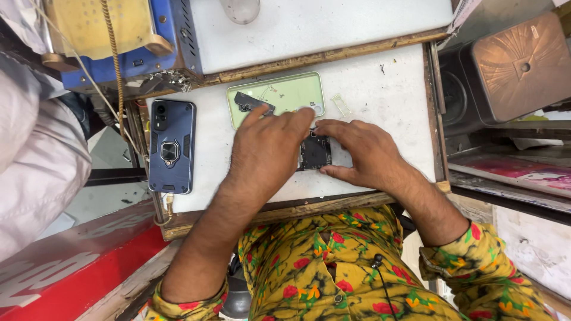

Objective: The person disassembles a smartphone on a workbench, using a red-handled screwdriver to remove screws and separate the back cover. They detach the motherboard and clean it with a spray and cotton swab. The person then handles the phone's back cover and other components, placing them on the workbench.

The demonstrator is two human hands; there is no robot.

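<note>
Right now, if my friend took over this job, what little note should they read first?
Left hand: flat over the opened phone, fingers spread, holding nothing separate.
Right hand: fingertips on the phone's right edge.
Pale green back cover lies just behind, off the phone, with a dark part on it.
Blue cased phone sits to the left, untouched.
Done: back is off. Left: cover not yet refitted.

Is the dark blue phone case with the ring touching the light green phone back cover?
Apart. The head view shows bare white table between the dark blue phone case and the light green back cover.
</note>
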